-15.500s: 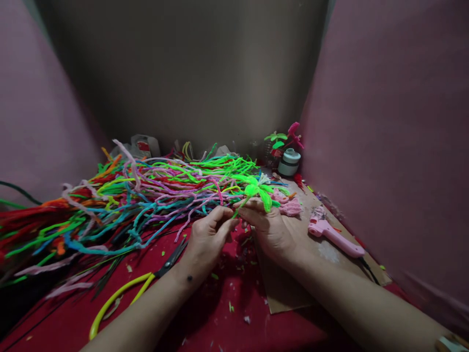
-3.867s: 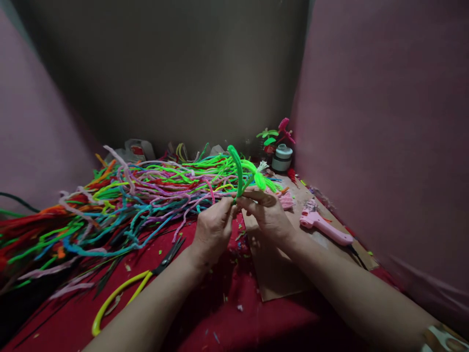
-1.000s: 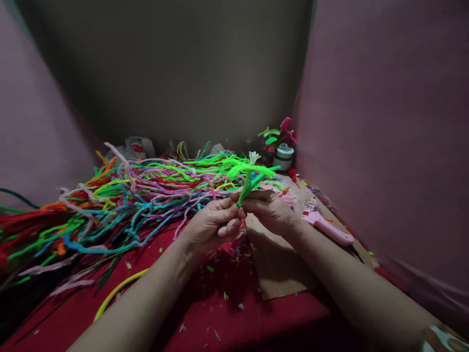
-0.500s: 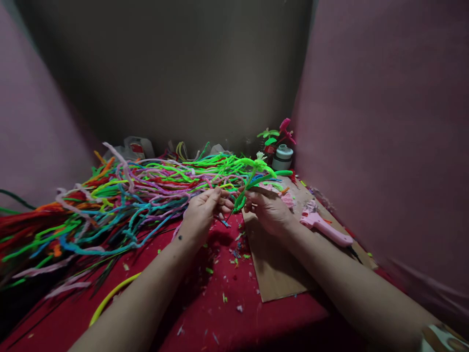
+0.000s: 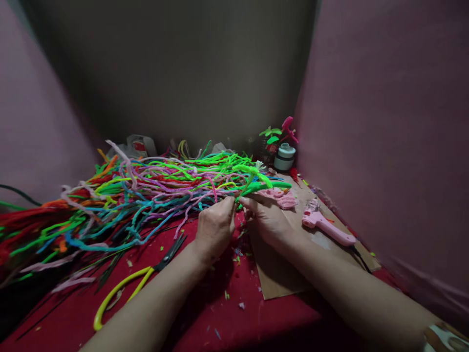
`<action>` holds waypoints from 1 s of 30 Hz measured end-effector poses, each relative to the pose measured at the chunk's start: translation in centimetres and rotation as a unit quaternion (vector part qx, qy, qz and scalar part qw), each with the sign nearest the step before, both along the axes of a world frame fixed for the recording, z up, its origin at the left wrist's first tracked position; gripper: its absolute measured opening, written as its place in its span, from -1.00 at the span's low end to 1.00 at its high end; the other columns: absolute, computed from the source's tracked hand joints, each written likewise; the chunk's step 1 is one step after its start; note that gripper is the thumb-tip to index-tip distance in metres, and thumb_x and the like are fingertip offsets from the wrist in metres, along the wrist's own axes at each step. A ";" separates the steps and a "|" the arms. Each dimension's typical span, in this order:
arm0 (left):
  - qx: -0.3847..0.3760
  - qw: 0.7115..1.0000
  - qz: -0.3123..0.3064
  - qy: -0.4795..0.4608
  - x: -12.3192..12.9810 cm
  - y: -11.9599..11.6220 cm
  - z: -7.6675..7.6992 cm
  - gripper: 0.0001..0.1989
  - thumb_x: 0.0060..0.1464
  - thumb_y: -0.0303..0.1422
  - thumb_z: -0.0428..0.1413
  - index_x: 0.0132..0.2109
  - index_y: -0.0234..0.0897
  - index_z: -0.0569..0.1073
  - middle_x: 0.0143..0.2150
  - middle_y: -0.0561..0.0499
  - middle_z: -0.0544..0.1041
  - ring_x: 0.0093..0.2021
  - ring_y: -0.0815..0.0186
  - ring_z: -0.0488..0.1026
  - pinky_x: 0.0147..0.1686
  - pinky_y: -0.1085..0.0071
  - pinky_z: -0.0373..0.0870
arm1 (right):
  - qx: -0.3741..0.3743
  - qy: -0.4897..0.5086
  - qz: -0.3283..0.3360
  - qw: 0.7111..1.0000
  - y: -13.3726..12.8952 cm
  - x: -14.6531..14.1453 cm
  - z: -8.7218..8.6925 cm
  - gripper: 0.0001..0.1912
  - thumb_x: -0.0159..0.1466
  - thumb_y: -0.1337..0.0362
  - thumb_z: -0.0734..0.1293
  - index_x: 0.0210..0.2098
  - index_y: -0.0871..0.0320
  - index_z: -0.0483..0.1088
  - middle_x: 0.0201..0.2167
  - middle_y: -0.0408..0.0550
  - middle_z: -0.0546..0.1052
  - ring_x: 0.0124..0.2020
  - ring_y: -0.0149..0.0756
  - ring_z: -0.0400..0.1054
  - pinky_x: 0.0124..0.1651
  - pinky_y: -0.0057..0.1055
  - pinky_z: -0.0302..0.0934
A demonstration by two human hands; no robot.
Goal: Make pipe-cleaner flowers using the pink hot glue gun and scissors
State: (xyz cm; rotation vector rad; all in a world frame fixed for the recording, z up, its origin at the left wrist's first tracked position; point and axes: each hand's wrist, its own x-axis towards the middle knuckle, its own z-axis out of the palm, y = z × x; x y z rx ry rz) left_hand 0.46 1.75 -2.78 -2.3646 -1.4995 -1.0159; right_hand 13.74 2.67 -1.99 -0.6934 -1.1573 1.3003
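A green pipe-cleaner flower [image 5: 252, 182] with white tips at its head and long green leaves sits between my hands, tilted to the right. My left hand [image 5: 215, 226] is closed in a pinch at its lower end, knuckles toward me. Pressed close beside it, my right hand [image 5: 269, 221] pinches the stem near the leaf bases with thumb and finger. The fingers hide the lowest part of the stem. Just behind lies a big heap of colourful pipe cleaners [image 5: 157, 195].
Yellow-handled scissors [image 5: 161, 264] lie by my left forearm. On a cardboard sheet [image 5: 269, 274] at right rest a pink glue gun [image 5: 331, 231] and pink fuzzy pieces [image 5: 286, 198]. A white-lidded container [image 5: 285, 157] and pink and green pipe-cleaner flowers [image 5: 271, 133] stand behind. Scraps dot the red cloth [image 5: 205, 318].
My left hand has turned over and closed against the right at the stem's lower end. The flower has dropped slightly. More of the scissors now shows.
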 end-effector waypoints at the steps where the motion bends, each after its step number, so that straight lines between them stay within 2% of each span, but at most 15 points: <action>1: -0.018 0.999 -0.012 -0.039 0.0 0.0 0.2 -0.81 0.17 -0.45 -0.08 -0.23 -0.28 0.44 -0.49 0.01 0.49 -0.49 0.34 0.40 -0.46 0.46 0.19 | 0.005 -0.020 0.006 1.000 -0.1 0.1 0.2 -0.84 0.04 0.19 0.42 -0.54 0.15 0.45 -0.59 -0.21 0.38 -0.50 -0.42 0.16 -0.38 -0.43 0.10; 4: -0.107 0.974 -0.061 -0.189 0.1 -0.1 0.9 -0.81 0.15 -0.41 -0.05 -0.39 -0.27 0.41 -0.57 0.09 0.38 -0.57 0.41 0.30 -0.51 0.50 0.18 | 0.022 -0.066 0.028 0.997 -0.1 0.6 0.5 -0.81 0.08 0.14 0.39 -0.41 0.13 0.50 -0.50 -0.18 0.43 -0.42 -0.38 0.22 -0.31 -0.39 0.14; 7: -0.221 0.910 -0.121 -0.330 0.3 -0.2 1.6 -0.78 0.13 -0.34 -0.02 -0.46 -0.27 0.36 -0.62 0.13 0.32 -0.63 0.45 0.24 -0.59 0.53 0.18 | 0.056 -0.083 0.047 0.994 0.1 0.8 0.3 -0.81 0.13 0.13 0.35 -0.38 0.11 0.51 -0.49 -0.17 0.43 -0.41 -0.37 0.25 -0.30 -0.40 0.15; 9: -0.278 0.866 -0.152 -0.388 0.5 -0.2 2.0 -0.78 0.11 -0.31 0.02 -0.46 -0.29 0.37 -0.62 0.14 0.32 -0.66 0.47 0.23 -0.63 0.54 0.17 | 0.067 -0.063 0.068 0.993 0.2 0.7 0.1 -0.80 0.16 0.12 0.33 -0.40 0.11 0.51 -0.54 -0.18 0.43 -0.46 -0.38 0.26 -0.34 -0.41 0.15; 12: -0.324 0.823 -0.179 -0.432 0.5 -0.1 2.4 -0.75 0.08 -0.28 0.07 -0.50 -0.31 0.36 -0.64 0.14 0.31 -0.68 0.50 0.21 -0.66 0.55 0.15 | 0.058 -0.038 0.093 0.993 0.3 0.6 0.0 -0.81 0.16 0.15 0.34 -0.44 0.12 0.50 -0.60 -0.19 0.42 -0.52 -0.39 0.26 -0.37 -0.41 0.16; 16: -0.372 0.763 -0.228 -0.477 0.2 -0.1 2.5 -0.73 0.05 -0.28 0.12 -0.52 -0.34 0.36 -0.65 0.14 0.31 -0.69 0.54 0.17 -0.68 0.58 0.08 | 0.055 -0.041 0.104 0.992 1.0 1.2 0.1 -0.81 0.13 0.21 0.38 -0.27 0.09 0.54 -0.55 -0.19 0.47 -0.47 -0.37 0.29 -0.28 -0.37 0.18; 22: -0.514 0.605 -0.285 -0.537 -0.4 0.0 2.3 -0.80 -0.03 -0.31 0.19 -0.47 -0.32 0.36 -0.72 0.20 0.20 -0.75 0.59 0.01 -0.74 0.63 -0.02 | 0.074 -0.062 0.173 0.980 2.0 2.6 0.0 -0.76 0.10 0.19 0.41 -0.23 0.05 0.56 -0.51 -0.17 0.49 -0.45 -0.38 0.29 -0.25 -0.37 0.19; 24: -0.540 0.566 -0.303 -0.544 -0.5 0.0 2.2 -0.83 -0.02 -0.33 0.19 -0.43 -0.31 0.37 -0.71 0.21 0.17 -0.75 0.60 -0.06 -0.76 0.65 -0.07 | 0.064 -0.067 0.185 0.978 2.2 2.8 -0.1 -0.75 0.08 0.17 0.42 -0.24 0.07 0.56 -0.52 -0.16 0.49 -0.42 -0.35 0.31 -0.23 -0.35 0.20; 27: -0.563 0.539 -0.315 -0.542 -0.6 -0.1 2.2 -0.84 0.01 -0.33 0.17 -0.41 -0.32 0.36 -0.70 0.23 0.13 -0.74 0.61 -0.13 -0.78 0.67 -0.10 | 0.068 -0.062 0.189 0.978 2.2 2.6 -0.3 -0.83 0.06 0.20 0.43 -0.32 0.06 0.57 -0.55 -0.17 0.48 -0.44 -0.35 0.30 -0.24 -0.35 0.20; 29: -0.566 0.548 -0.312 -0.531 -0.6 -0.1 2.3 -0.82 0.01 -0.31 0.16 -0.43 -0.32 0.35 -0.71 0.24 0.10 -0.74 0.60 -0.15 -0.78 0.66 -0.11 | 0.073 -0.051 0.168 0.982 2.0 2.3 -0.3 -0.88 0.06 0.23 0.43 -0.38 0.06 0.56 -0.57 -0.18 0.46 -0.46 -0.36 0.29 -0.24 -0.36 0.18; 30: -0.556 0.568 -0.307 -0.523 -0.5 -0.1 2.5 -0.81 0.02 -0.29 0.15 -0.42 -0.31 0.35 -0.71 0.24 0.09 -0.74 0.59 -0.13 -0.77 0.65 -0.10 | 0.072 -0.047 0.149 0.985 1.9 2.1 -0.3 -0.90 0.06 0.23 0.42 -0.40 0.07 0.56 -0.58 -0.18 0.45 -0.46 -0.36 0.29 -0.24 -0.36 0.18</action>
